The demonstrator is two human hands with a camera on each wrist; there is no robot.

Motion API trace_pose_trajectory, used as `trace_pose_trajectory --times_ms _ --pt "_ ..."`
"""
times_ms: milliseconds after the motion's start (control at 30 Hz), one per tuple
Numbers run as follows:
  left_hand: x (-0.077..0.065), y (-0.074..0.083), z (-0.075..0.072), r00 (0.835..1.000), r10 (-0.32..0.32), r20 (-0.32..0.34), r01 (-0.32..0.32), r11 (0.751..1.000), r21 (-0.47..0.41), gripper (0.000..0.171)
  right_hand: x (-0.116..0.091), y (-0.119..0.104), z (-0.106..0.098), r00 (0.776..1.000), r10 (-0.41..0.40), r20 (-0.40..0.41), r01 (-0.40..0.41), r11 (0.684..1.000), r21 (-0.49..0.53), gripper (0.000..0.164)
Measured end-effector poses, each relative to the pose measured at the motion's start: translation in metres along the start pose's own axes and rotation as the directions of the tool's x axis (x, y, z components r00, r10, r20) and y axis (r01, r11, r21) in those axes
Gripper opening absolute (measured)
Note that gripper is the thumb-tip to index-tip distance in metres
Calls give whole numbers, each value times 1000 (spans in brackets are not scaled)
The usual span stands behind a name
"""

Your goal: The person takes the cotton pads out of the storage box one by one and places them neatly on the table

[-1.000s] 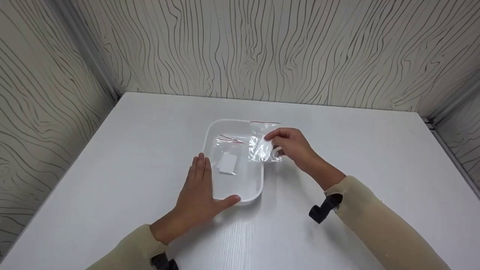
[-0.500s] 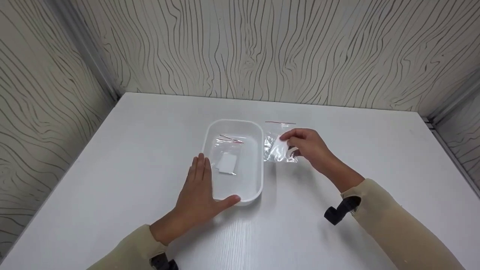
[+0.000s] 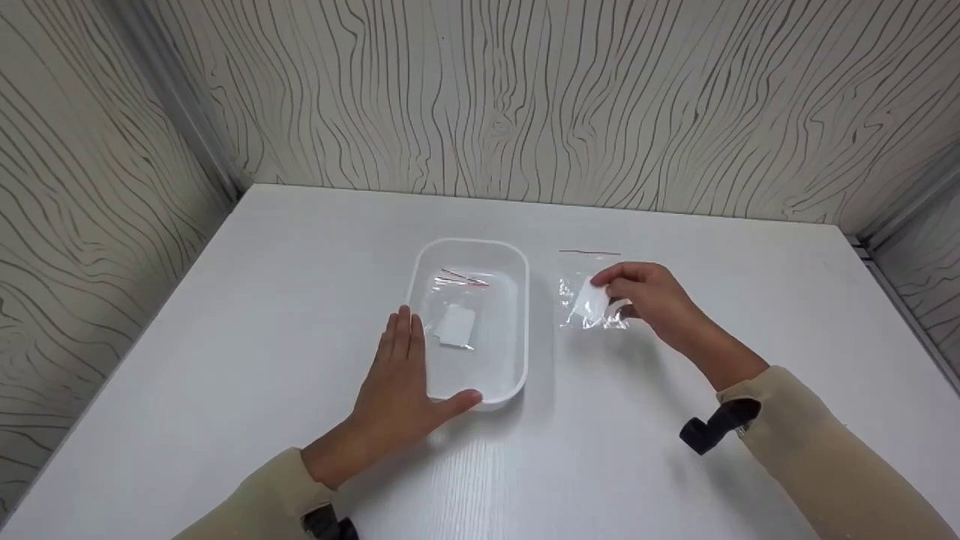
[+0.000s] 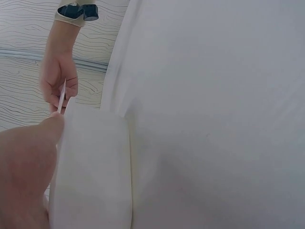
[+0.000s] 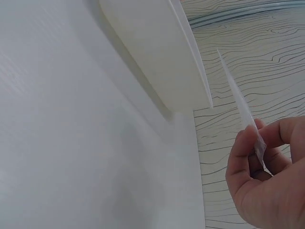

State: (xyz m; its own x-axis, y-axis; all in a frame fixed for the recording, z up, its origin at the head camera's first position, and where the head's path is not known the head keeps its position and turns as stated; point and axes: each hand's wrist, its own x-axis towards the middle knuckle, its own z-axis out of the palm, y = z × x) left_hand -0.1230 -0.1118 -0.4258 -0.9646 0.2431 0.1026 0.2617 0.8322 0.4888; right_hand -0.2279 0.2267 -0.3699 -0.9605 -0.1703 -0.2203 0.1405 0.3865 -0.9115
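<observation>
A clear zip-seal bag (image 3: 571,271) with a red line along its top and a flat white piece (image 3: 590,301) inside is pinched between the thumb and fingers of my right hand (image 3: 651,297). In the right wrist view the bag (image 5: 240,102) appears nearly edge-on, raised off the table. My left hand (image 3: 394,397) lies along the left side of a white plastic tub (image 3: 526,330), fingers straight, thumb over its near rim. Inside the tub are overlapping clear zip-seal bags (image 3: 454,294) with red lines and white contents.
The tub stands on a white table (image 3: 262,300), between my hands. Behind the table rises a wood-grain patterned wall (image 3: 525,97), and a similar panel (image 3: 82,187) flanks it on the left. A black wrist camera (image 3: 720,424) sits at my right cuff.
My right hand has carried the pinched bag rightward, from over the tub's right rim to beside the tub. The left hand, the tub and the bags in it stay in place.
</observation>
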Motion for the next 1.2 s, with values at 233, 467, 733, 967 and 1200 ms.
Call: trace_pose_trajectory --times_ms 233,467,733,967,1200 --pt "-1 -1 -1 1000 -8 7 8 1000 -6 124 -4 9 -13 1000 10 4 -10 1000 -1 26" --pt "-1 0 1 1000 -15 3 15 1000 -5 124 -9 23 -29 1000 18 10 -17 999 -34 26" --pt "0 -1 1 1000 -19 6 19 1000 -1 125 -12 41 -51 999 36 -9 -37 996 -76 28" --pt "0 0 1 1000 -23 14 24 1000 -9 123 -15 51 -64 997 74 -25 -76 994 -82 28" --pt "1 1 1 999 -37 18 37 999 -10 124 -20 60 -76 995 92 -34 -95 992 -78 28"
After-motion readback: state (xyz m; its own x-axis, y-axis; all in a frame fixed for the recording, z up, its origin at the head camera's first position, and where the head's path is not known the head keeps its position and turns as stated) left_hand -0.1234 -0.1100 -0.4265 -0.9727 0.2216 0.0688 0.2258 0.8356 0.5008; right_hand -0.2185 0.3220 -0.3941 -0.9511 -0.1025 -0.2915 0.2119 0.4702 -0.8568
